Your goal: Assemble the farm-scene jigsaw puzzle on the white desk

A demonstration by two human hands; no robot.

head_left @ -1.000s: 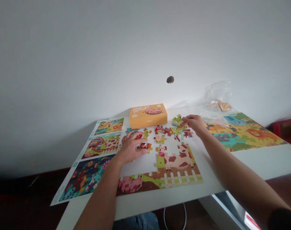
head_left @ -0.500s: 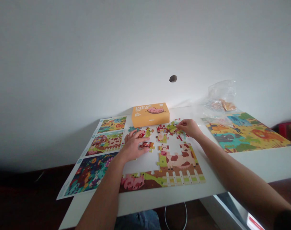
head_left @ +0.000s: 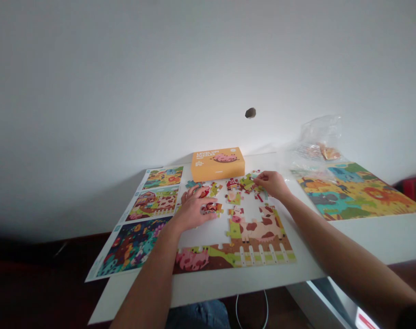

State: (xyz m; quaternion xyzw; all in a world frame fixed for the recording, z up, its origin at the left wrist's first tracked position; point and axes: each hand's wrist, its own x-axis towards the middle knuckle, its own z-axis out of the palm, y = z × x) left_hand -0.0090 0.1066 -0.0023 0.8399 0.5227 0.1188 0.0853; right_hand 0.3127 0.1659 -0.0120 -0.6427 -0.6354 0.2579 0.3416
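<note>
A partly joined jigsaw puzzle (head_left: 262, 230) lies on the white table, showing a brown-patched cow, a white fence and a pink pig. My left hand (head_left: 195, 208) rests to its upper left with fingers spread. Beside those fingers are loose puzzle pieces, one with a brown figure (head_left: 212, 208) and one mostly green (head_left: 215, 188). My right hand (head_left: 273, 183) is closed in a pinch at the edge of a green puzzle piece (head_left: 247, 182), above the cow. A red barn piece (head_left: 233, 184) and a pale piece with green (head_left: 233, 197) lie nearby.
Behind the pieces stands a yellow puzzle box (head_left: 218, 167) against the wall. A sheet of three pictures (head_left: 125, 249) lies on the left. At right are a finished animal puzzle (head_left: 365, 192) and a clear plastic bag (head_left: 319, 141). A white cable (head_left: 267, 306) hangs below the table edge (head_left: 208, 297).
The whole view has shifted slightly, so everything sits a little further right. Both hands keep nearly the same places over the puzzle pieces.
</note>
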